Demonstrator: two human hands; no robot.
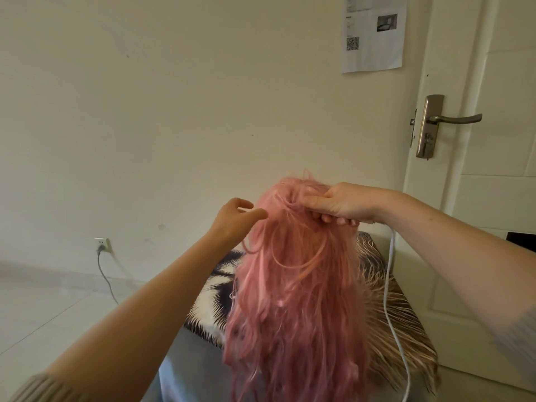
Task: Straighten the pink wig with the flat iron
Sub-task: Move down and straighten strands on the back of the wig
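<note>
Gripping one pink wig (290,285): right hand (345,206) (left hand (232,219) beside).

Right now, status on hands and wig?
Right hand grips wig top. Left hand open beside it. Flat iron not seen; white cord hangs right.

Soft, even indoor light, faint shadows, wide-angle bending at the door (478,140), slight blur on hair (290,300) ends

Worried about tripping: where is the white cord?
In the head view, the white cord hangs on the right, from under the right hand down beside the pink wig.
</note>
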